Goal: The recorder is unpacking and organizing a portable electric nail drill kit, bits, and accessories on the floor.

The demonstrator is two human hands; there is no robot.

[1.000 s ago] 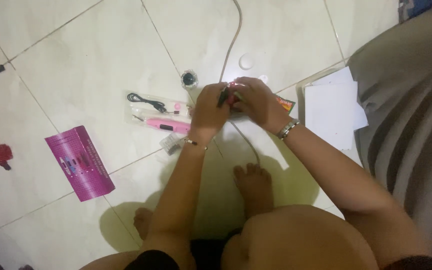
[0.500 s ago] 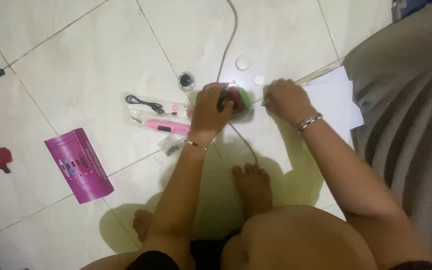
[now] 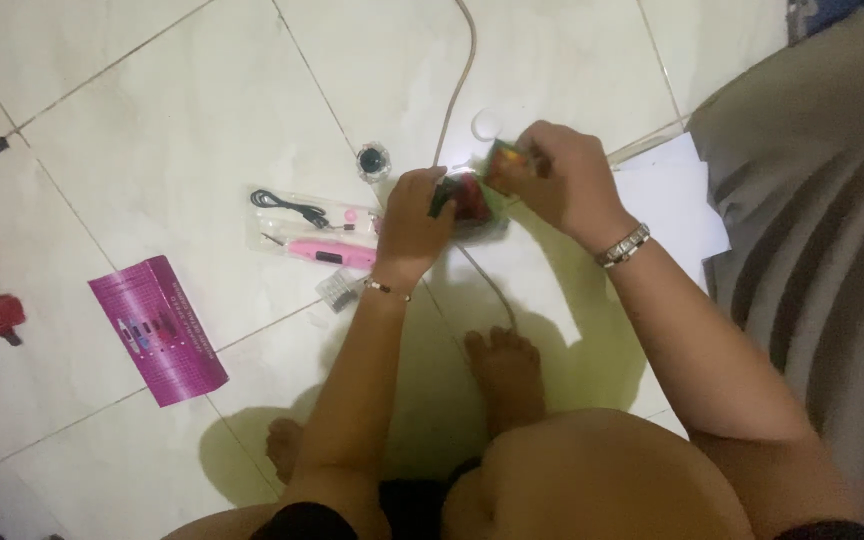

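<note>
My left hand (image 3: 410,226) is closed around a thin dark tool, its fingers resting against a small red and green object (image 3: 472,197) on the tiled floor. My right hand (image 3: 564,183) is just right of that object and pinches a small green and orange packet (image 3: 503,163) over it. Part of the object is hidden under both hands. A small bright light spot shows by my left fingertips.
Left of my hands lies a clear tray (image 3: 270,238) with a pink pen-shaped device (image 3: 330,251) and a black cord (image 3: 292,208). Also here: a magenta box (image 3: 157,328), a small dark round jar (image 3: 374,160), a white cap (image 3: 487,125), a grey cable (image 3: 460,80), white sheets (image 3: 667,205), grey fabric (image 3: 812,200), my feet (image 3: 507,365).
My right hand left the object, reached right toward the white sheets, then came back holding the small green and orange packet. My left hand stayed on the object.
</note>
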